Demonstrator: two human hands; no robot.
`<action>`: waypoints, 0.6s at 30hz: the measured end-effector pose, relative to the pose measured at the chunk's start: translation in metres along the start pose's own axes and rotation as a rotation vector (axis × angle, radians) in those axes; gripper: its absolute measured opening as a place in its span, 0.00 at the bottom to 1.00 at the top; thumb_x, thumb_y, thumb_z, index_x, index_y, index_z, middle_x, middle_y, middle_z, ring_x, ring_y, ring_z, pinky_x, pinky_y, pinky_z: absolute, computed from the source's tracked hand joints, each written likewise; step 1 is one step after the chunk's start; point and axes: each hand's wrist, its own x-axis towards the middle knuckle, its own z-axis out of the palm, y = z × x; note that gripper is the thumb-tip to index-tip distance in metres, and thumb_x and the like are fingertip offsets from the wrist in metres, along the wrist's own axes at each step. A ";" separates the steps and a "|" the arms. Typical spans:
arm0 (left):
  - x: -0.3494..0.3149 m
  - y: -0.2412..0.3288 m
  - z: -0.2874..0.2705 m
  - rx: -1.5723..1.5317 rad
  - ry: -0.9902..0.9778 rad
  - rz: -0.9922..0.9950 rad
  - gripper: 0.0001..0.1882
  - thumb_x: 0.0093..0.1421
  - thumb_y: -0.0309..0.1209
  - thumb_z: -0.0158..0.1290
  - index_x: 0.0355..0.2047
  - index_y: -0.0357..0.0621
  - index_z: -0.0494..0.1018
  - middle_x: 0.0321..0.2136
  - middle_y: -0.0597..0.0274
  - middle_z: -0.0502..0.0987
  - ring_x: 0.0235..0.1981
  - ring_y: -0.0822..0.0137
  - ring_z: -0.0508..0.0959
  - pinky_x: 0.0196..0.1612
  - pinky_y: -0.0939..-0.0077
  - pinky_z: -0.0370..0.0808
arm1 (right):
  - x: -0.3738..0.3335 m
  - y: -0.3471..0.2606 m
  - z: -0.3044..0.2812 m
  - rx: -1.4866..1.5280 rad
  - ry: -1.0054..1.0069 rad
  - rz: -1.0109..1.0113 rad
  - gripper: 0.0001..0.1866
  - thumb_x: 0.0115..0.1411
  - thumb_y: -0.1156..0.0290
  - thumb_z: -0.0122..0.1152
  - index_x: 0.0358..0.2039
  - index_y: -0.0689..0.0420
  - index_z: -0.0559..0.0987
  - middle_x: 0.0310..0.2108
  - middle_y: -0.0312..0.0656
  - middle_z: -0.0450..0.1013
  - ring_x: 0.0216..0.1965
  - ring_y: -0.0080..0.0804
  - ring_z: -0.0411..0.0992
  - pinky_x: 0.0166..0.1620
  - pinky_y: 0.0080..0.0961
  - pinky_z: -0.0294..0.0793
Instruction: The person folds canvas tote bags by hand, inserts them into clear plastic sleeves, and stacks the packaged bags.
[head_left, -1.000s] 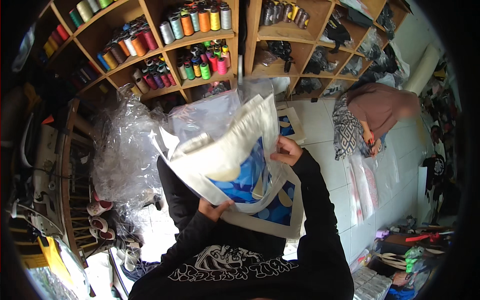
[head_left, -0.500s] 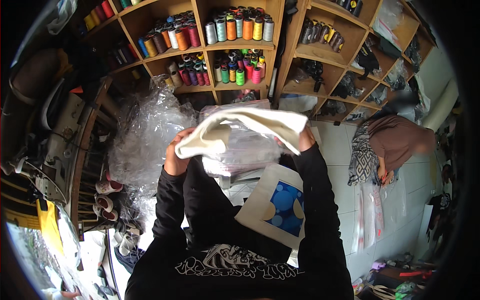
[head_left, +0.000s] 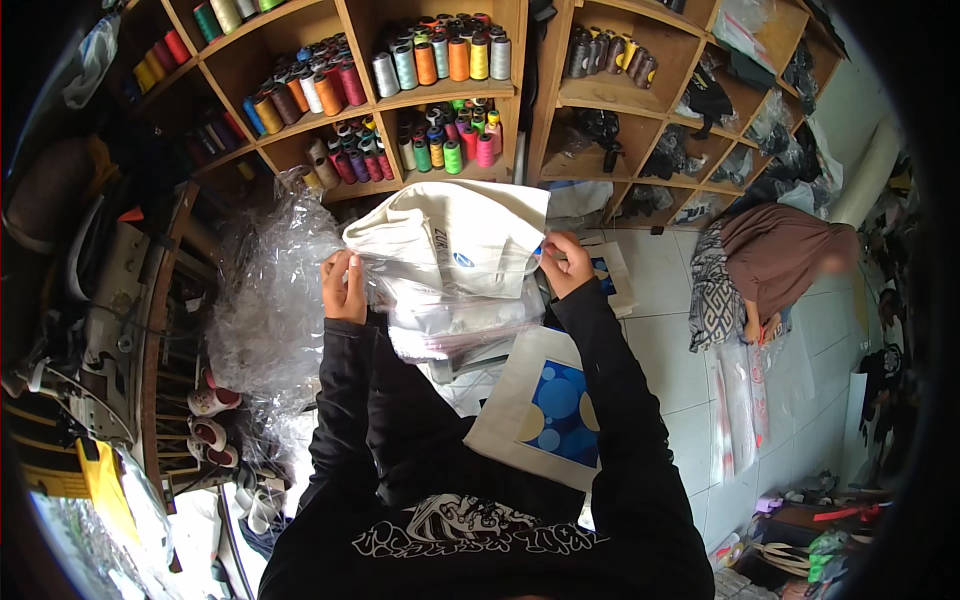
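The left hand (head_left: 345,288) is clamped by its fingertips on the left edge of a cream cloth piece (head_left: 455,225); the right hand (head_left: 567,265) is pinched on its right edge. The cloth is spread between both hands, above a stack of clear plastic bags (head_left: 455,325), and bears small dark lettering and a blue mark. Contents of the bags: cannot tell.

A second cloth piece (head_left: 558,410), with a blue panel of circles, lies across the lap. A third (head_left: 617,278) lies beyond the right hand. Crumpled clear plastic (head_left: 265,300) is heaped beside the left forearm.

Left shelf unit (head_left: 450,97): its open compartments hold thread cones (head_left: 458,60) in orange, yellow, grey, green, pink and other colours, standing in rows. Right shelf unit (head_left: 620,101): one compartment holds dark cones (head_left: 598,57), some yellow-marked; the one below holds a black bundle (head_left: 600,133). Further compartments hold plastic-wrapped items (head_left: 668,160), contents unclear.

At right, a person (head_left: 775,250) in brown bends over plastic sheets (head_left: 738,410).
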 end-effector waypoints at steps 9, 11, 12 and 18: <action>0.010 0.030 0.002 -0.372 0.058 -0.205 0.07 0.59 0.26 0.51 0.34 0.34 0.71 0.29 0.64 0.74 0.32 0.76 0.74 0.38 0.84 0.70 | -0.008 -0.009 -0.010 0.490 -0.107 0.104 0.12 0.56 0.81 0.52 0.42 0.65 0.70 0.38 0.41 0.70 0.42 0.25 0.70 0.44 0.24 0.74; 0.012 0.030 0.001 -0.384 0.049 -0.239 0.06 0.59 0.26 0.51 0.34 0.35 0.71 0.29 0.65 0.74 0.32 0.76 0.73 0.38 0.83 0.70 | -0.008 -0.011 -0.010 0.506 -0.102 0.115 0.12 0.56 0.80 0.52 0.41 0.65 0.70 0.38 0.41 0.71 0.41 0.25 0.71 0.44 0.24 0.75; 0.012 0.030 0.001 -0.384 0.047 -0.237 0.06 0.59 0.26 0.51 0.34 0.35 0.71 0.29 0.65 0.74 0.32 0.76 0.73 0.38 0.83 0.70 | -0.008 -0.013 -0.011 0.520 -0.100 0.126 0.11 0.56 0.80 0.53 0.41 0.65 0.70 0.37 0.41 0.71 0.41 0.25 0.71 0.43 0.24 0.75; 0.017 0.027 0.002 -0.385 0.024 -0.224 0.06 0.59 0.26 0.49 0.34 0.35 0.70 0.28 0.66 0.73 0.30 0.77 0.72 0.37 0.84 0.68 | -0.001 -0.011 -0.014 0.155 -0.036 -0.017 0.05 0.58 0.77 0.53 0.34 0.62 0.71 0.35 0.39 0.72 0.39 0.20 0.71 0.37 0.19 0.72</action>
